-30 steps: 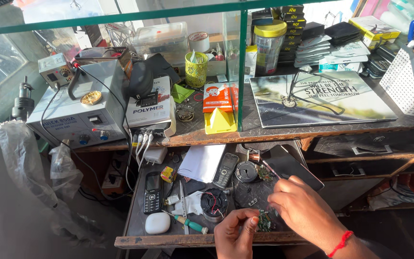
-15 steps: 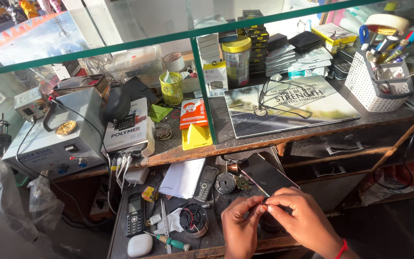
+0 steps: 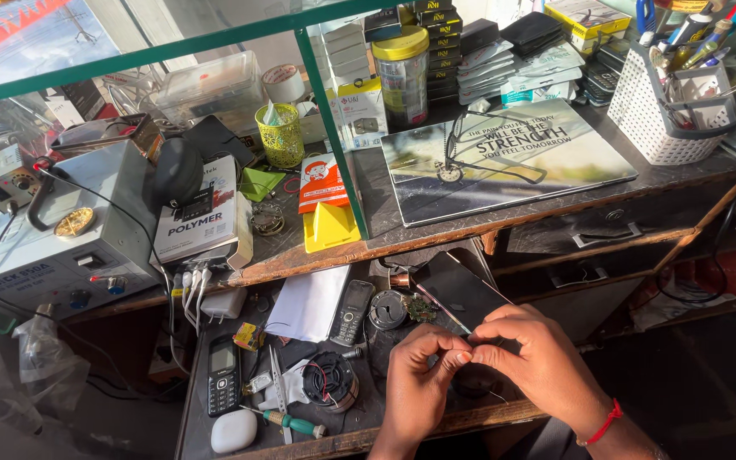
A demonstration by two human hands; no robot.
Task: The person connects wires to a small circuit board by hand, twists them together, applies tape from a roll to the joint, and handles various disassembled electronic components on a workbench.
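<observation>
A: Report the state of both hands.

B: The left hand [image 3: 417,383] and the right hand [image 3: 531,362] meet at the fingertips over the near tray [image 3: 359,439], closed together in a pinch. Whatever is gripped is too small to identify (a thin tweezer-like tool [image 3: 443,308] runs up and left from the pinch point). A red thread band [image 3: 600,423] sits on the right wrist.

A: Items on the tray, nearest first?

B: At the near left, a white earbud case [image 3: 233,430], then a green-handled screwdriver [image 3: 293,422] and scissors [image 3: 277,388]. Left of the hands sits a round coil part [image 3: 330,381]. Farther left lies a black keypad phone [image 3: 223,375]. A second keypad phone [image 3: 351,312] lies beside a white paper sheet [image 3: 308,302]. A dark phone panel [image 3: 457,290] lies just beyond the hands.

A: And the table [image 3: 470,223]?

B: At the far left stands a grey rework station [image 3: 61,247]. Centre: a yellow stand [image 3: 330,227]. Right: a printed mat [image 3: 504,158] and a white mesh basket [image 3: 670,106].
</observation>
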